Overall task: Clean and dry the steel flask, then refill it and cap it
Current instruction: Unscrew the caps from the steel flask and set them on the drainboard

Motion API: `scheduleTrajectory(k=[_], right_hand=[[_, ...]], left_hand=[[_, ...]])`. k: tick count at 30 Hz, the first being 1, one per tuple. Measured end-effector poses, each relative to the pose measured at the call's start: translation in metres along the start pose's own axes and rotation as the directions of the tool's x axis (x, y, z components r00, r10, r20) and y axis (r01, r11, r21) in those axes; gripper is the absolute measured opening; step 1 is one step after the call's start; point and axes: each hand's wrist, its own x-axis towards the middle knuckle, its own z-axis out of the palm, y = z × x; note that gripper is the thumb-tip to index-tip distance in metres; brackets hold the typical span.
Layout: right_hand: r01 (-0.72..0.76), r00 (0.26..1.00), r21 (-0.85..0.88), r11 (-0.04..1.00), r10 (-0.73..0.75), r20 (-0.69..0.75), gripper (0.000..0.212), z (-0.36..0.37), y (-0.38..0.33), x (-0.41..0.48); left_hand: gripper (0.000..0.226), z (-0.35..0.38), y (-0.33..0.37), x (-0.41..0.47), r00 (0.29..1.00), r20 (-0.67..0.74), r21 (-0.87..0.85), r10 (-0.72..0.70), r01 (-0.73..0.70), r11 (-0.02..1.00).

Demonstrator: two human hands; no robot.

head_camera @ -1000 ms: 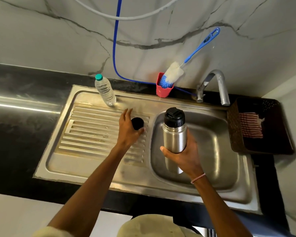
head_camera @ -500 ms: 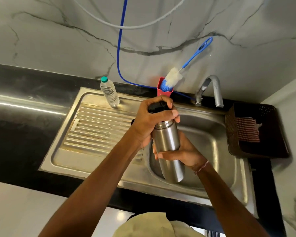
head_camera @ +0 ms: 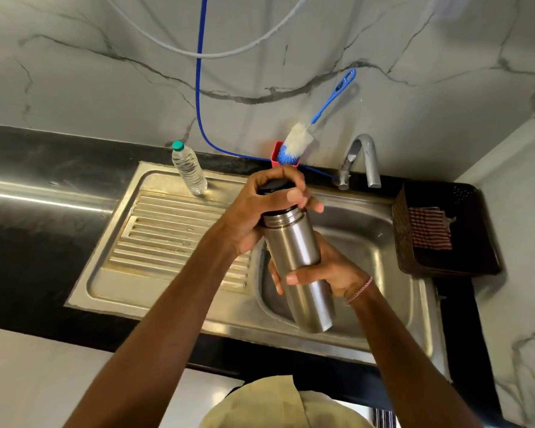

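The cylindrical brushed-steel flask (head_camera: 294, 251) is held in the air over the stainless-steel sink basin (head_camera: 371, 242), tilted so that its capped top leans far and left while its base points near and right. The black screw cap (head_camera: 271, 189) is covered by the left hand (head_camera: 260, 211), whose fingers and thumb are curled tightly round it. The body of the flask is gripped at its middle by the right hand (head_camera: 331, 273), the thumb laid across the near face and the fingertips seen at the left edge.

A second ago the flask was held upright by the right hand alone, and the left hand was spread on the ribbed steel drainboard (head_camera: 167, 233); half a second ago it was already closed on the cap, and that grip is unchanged, while more tilt is seen in the flask.

The clear plastic water bottle with a teal lid (head_camera: 189, 169) is left standing at the far edge of the drainboard. The blue-handled white bottle brush (head_camera: 300, 139) is propped in the red holder (head_camera: 277, 154), just left of the curved steel tap (head_camera: 368, 159). A striped cloth (head_camera: 428, 227) is kept in the dark basket (head_camera: 445, 267) on the black counter (head_camera: 44, 168) at the right.
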Motion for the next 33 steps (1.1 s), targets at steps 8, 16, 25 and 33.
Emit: scheduleTrajectory(k=[8, 16, 25, 33], right_hand=[[-0.170, 0.731, -0.637, 0.752, -0.338, -0.593, 0.066, 0.013, 0.003, 0.008], [-0.298, 0.688, -0.675, 0.675, -0.337, -0.642, 0.068, 0.009, -0.008, 0.002], [-0.404, 0.581, -0.752, 0.520, -0.490, -0.650, 0.075, 0.009, 0.005, 0.001], [-0.414, 0.516, -0.722, 0.555, -0.511, -0.688, 0.073, -0.004, 0.017, -0.015]], left_hand=[[0.044, 0.038, -0.006, 0.009, 0.775, -0.629, 0.253, 0.055, 0.138, 0.958], [0.051, 0.004, -0.011, -0.005, 0.932, -0.352, 0.462, 0.090, 0.089, 0.882], [0.062, 0.024, -0.001, 0.011, 0.770, -0.516, 0.822, 0.376, 0.323, 0.468], [0.053, 0.024, 0.016, 0.019, 0.737, -0.590, 0.757, 0.331, 0.362, 0.544]])
